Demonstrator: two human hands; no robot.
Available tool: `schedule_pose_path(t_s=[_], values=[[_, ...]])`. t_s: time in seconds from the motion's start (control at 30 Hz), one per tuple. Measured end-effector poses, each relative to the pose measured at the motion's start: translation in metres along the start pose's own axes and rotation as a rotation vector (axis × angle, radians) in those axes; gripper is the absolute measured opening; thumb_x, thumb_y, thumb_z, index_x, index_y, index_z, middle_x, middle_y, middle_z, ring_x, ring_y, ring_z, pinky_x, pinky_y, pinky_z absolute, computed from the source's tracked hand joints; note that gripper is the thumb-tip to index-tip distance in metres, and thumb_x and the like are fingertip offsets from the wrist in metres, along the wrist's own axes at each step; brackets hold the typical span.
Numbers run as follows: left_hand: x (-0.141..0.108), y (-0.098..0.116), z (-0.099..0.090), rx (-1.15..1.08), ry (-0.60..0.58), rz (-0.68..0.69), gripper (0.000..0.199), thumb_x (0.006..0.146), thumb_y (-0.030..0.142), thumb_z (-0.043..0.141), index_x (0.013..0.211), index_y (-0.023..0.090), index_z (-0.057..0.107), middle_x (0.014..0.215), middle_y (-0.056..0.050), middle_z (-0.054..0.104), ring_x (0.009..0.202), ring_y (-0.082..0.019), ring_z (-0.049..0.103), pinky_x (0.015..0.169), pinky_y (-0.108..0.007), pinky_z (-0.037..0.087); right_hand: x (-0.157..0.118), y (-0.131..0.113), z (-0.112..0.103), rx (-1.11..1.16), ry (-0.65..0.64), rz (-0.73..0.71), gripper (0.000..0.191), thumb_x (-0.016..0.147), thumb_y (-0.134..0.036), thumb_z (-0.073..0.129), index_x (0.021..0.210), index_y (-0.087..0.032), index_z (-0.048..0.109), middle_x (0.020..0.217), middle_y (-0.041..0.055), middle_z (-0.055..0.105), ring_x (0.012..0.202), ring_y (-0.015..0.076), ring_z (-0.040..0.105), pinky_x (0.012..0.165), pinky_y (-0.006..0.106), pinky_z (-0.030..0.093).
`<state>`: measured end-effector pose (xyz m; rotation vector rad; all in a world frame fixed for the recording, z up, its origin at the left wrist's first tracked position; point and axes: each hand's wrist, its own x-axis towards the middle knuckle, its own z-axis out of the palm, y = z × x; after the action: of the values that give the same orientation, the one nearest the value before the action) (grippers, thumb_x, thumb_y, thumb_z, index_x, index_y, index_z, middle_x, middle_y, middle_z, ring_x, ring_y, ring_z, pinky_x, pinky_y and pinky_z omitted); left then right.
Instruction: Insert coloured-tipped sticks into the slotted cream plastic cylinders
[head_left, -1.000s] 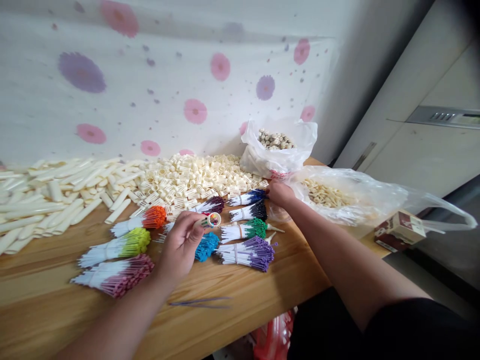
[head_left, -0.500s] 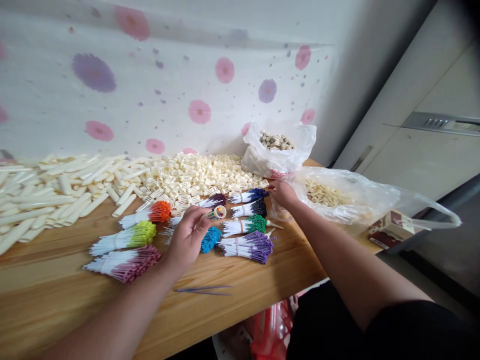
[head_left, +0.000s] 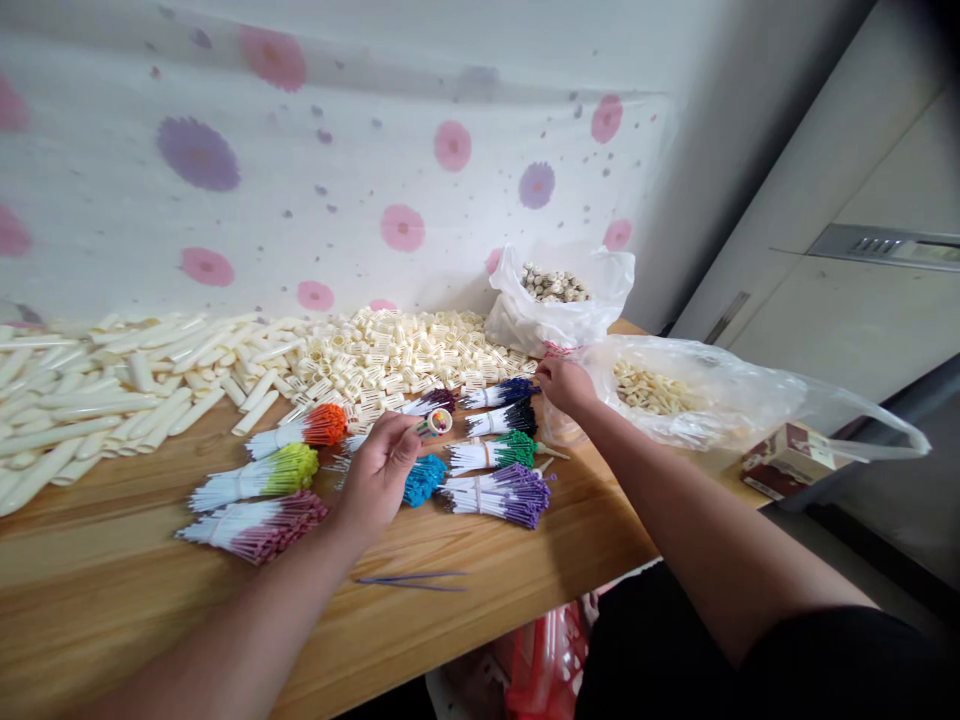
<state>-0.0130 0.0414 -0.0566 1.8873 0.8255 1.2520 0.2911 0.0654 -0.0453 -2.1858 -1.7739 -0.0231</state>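
Observation:
My left hand (head_left: 382, 465) is closed around a short cream pen barrel (head_left: 435, 424), whose open end faces me with several coloured tips inside. It hovers over the light blue bundle of pen refills (head_left: 424, 480). On the right, my right hand (head_left: 564, 383) is pinched at the coloured ends of the dark blue refill bundle (head_left: 501, 393); the fingertips are partly hidden. Below that lie black (head_left: 502, 419), green (head_left: 493, 453) and purple (head_left: 496, 495) bundles. Orange (head_left: 300, 430), yellow-green (head_left: 255, 476) and pink (head_left: 255, 525) bundles lie to the left.
Long cream tubes (head_left: 135, 390) and short slotted cream parts (head_left: 397, 350) are heaped along the wall. Two plastic bags (head_left: 525, 318) of small parts stand at the right, near a small box (head_left: 789, 460). Tweezers (head_left: 412, 580) lie near the table's front edge.
The view has shifted slightly. Both hands keep nearly the same places, the left holding the pen barrel and the right at the dark blue bundle.

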Motion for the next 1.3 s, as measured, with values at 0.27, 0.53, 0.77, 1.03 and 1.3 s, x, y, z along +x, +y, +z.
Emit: schedule_pose_path(t_s=[0.27,0.53,0.77,1.03,1.3], values=[[0.004,0.01,-0.003,-0.08,0.072,-0.177,0.028,0.076,0.045,0.062,0.075,0.017,0.059,0.061,0.002,0.049,0.055,-0.011,0.044,0.052,-0.024,0.036,-0.074,-0.052,-0.043,0.273,-0.221,-0.528,0.01,0.083,-0.018,0.054,0.083,-0.017,0.064,0.082,-0.0001,0.065,0.074,0.0088,0.056,0.069,0.018,0.041],[-0.006,0.031,0.004,0.025,-0.506,-0.302,0.016,0.073,0.029,0.064,0.065,0.016,0.065,0.059,0.001,0.059,0.054,-0.012,0.05,0.052,-0.024,0.036,-0.11,-0.098,-0.043,0.439,-0.203,-0.758,0.013,0.086,-0.015,0.051,0.083,-0.013,0.063,0.075,0.0034,0.061,0.067,0.0112,0.053,0.063,0.023,0.041],[-0.004,0.037,0.001,-0.062,-0.443,-0.246,0.022,0.078,0.027,0.061,0.059,0.015,0.062,0.062,0.001,0.061,0.059,-0.011,0.053,0.06,-0.024,0.042,-0.111,-0.093,-0.033,0.914,-0.206,-0.527,0.019,0.083,-0.017,0.054,0.098,-0.016,0.066,0.089,0.0044,0.069,0.079,0.0139,0.064,0.071,0.025,0.05],[-0.007,0.037,0.002,-0.131,-0.432,-0.225,0.023,0.079,0.031,0.06,0.062,0.015,0.062,0.061,0.0,0.061,0.059,-0.012,0.054,0.058,-0.025,0.042,-0.112,-0.096,-0.035,0.915,-0.12,-0.664,0.013,0.085,-0.022,0.058,0.091,-0.017,0.068,0.081,0.0044,0.071,0.073,0.014,0.064,0.066,0.026,0.05],[-0.005,0.03,0.0,0.074,-0.061,0.074,0.014,0.078,0.027,0.065,0.068,0.017,0.064,0.066,0.0,0.062,0.063,-0.013,0.055,0.061,-0.025,0.044,-0.128,-0.092,-0.08,1.06,0.321,-0.558,0.013,0.084,-0.014,0.058,0.093,-0.022,0.065,0.081,0.0023,0.066,0.072,0.0149,0.063,0.064,0.029,0.052]])
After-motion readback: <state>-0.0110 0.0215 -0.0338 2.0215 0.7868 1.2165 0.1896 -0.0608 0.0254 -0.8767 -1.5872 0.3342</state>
